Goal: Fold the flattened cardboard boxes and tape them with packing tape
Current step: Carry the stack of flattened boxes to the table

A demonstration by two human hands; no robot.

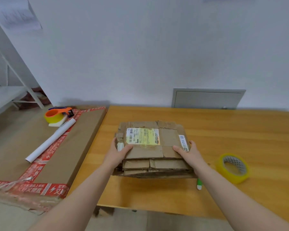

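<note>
A stack of flattened brown cardboard boxes [167,139] lies on the wooden table [223,134]; the top one carries a white and yellow shipping label [143,136]. My left hand [118,152] grips the stack's left near corner, thumb on top. My right hand [188,152] grips the right near corner, thumb on top and fingers along the side. A roll of yellowish packing tape [233,168] lies flat on the table to the right of the stack.
A large flat carton with red tape [57,155] lies left of the table, carrying an orange tape dispenser [57,114] and a white paper roll [50,140]. A green and white pen [199,184] lies near my right forearm. A white metal rack [10,84] stands far left.
</note>
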